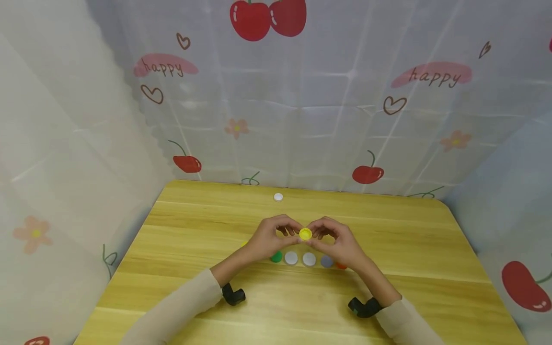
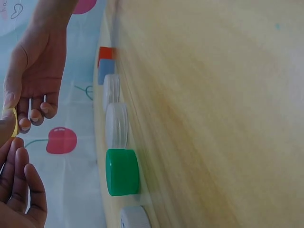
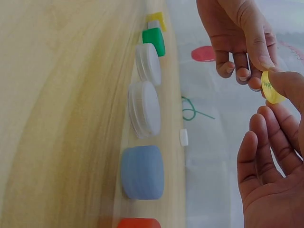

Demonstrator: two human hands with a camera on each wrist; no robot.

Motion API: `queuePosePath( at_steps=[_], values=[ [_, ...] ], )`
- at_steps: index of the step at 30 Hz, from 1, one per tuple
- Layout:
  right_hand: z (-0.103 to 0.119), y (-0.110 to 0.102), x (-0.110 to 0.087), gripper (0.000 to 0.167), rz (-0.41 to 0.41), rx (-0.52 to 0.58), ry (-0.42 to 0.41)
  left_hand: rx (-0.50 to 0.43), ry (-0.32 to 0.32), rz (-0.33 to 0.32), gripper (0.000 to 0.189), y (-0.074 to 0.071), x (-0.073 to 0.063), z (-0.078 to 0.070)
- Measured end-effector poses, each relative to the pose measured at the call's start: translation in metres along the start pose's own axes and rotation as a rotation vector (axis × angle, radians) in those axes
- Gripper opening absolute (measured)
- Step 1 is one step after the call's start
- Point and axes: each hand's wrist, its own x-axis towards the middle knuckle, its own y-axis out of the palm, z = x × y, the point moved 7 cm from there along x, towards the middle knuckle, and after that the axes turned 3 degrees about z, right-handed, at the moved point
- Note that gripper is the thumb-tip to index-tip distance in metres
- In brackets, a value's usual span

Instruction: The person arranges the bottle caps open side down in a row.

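A small yellow bottle cap (image 1: 305, 234) is held up above the table between both hands, its hollow side facing the head view. My left hand (image 1: 276, 235) pinches one edge between thumb and fingers, and my right hand (image 1: 338, 239) pinches the opposite edge. Green marks show on the yellow cap (image 3: 270, 88) in the right wrist view. Beneath the hands runs a row of caps: a green cap (image 1: 276, 257), two white caps (image 1: 291, 258), a blue-grey cap (image 1: 327, 261) and an orange cap (image 1: 341, 266), partly covered by the right arm.
One small white cap (image 1: 278, 197) lies alone near the table's back edge. Another white cap (image 2: 135, 217) and a yellow cap (image 3: 156, 20) continue the row at its left end. Black wrist devices (image 1: 233, 294) hang below both forearms. Printed curtains (image 1: 297, 120) surround the wooden table (image 1: 284, 311).
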Motion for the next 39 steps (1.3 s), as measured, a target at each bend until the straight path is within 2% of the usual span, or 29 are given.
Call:
queuePosePath(
  at_steps=[7,13,17,21,25,28,32,39],
  values=[
    [-0.001,0.002,-0.004,0.026,0.0,0.024,-0.017,0.01,0.025,-0.01,0.02,0.003,-0.002,-0.001],
    [0.002,0.001,-0.007,0.028,-0.004,0.06,-0.057,-0.032,0.014,0.038,0.02,0.006,0.0,-0.004],
    [0.005,-0.002,-0.008,0.03,-0.024,0.099,-0.087,-0.171,-0.079,0.092,0.019,0.008,0.002,0.0],
    [0.006,-0.003,-0.009,0.032,-0.031,0.106,-0.122,-0.353,-0.237,0.154,0.021,0.015,0.001,0.01],
    [0.007,-0.003,-0.01,0.033,-0.021,0.087,-0.129,-0.507,-0.388,0.182,0.023,0.022,-0.001,0.019],
    [0.007,-0.003,-0.012,0.033,-0.005,0.07,-0.106,-0.566,-0.445,0.2,0.022,0.026,-0.001,0.021],
    [0.007,-0.002,-0.014,0.034,0.019,0.037,-0.089,-0.541,-0.444,0.224,0.025,0.027,-0.001,0.019],
    [0.005,-0.001,-0.015,0.035,0.008,-0.01,-0.109,-0.42,-0.38,0.213,0.026,0.022,-0.002,0.015]
  ],
)
